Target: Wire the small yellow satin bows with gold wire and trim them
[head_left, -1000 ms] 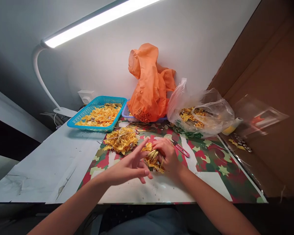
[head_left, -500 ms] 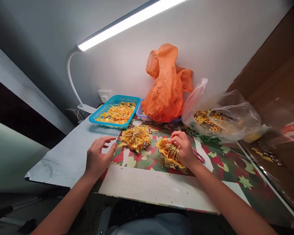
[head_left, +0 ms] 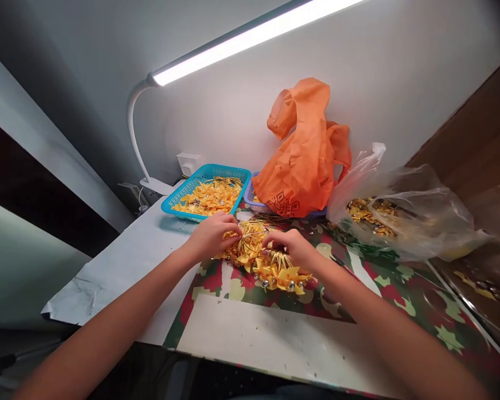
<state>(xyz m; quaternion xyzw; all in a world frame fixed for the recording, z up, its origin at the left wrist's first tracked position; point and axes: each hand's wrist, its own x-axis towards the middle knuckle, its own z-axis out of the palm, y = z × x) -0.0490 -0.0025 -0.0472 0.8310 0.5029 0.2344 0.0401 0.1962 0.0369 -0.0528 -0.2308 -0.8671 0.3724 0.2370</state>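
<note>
Two bunches of gold artificial flowers on wire stems, with small silvery beads, are side by side on the camouflage-patterned cover. My left hand (head_left: 216, 236) reaches over the left bunch (head_left: 249, 256), its thumb and fingers pinched at the gold wire stems in the middle. Closed round the stems of the right bunch (head_left: 282, 276) is my right hand (head_left: 294, 248); the petals hang below its fingers, beside the left bunch. Both sets of fingertips are partly hidden among the wires and petals.
Behind my left hand, a blue basket (head_left: 166, 206) holds more gold flowers. An orange bag (head_left: 302, 166) rests on a purple basket (head_left: 256, 206). A clear plastic bag (head_left: 433, 222) with gold pieces lies right. A lamp (head_left: 133, 128) stands at the back left.
My left hand has moved right and forward onto the left bunch, closing from open. My right hand has brought its bunch closer to the left one. The view has shifted slightly left.
</note>
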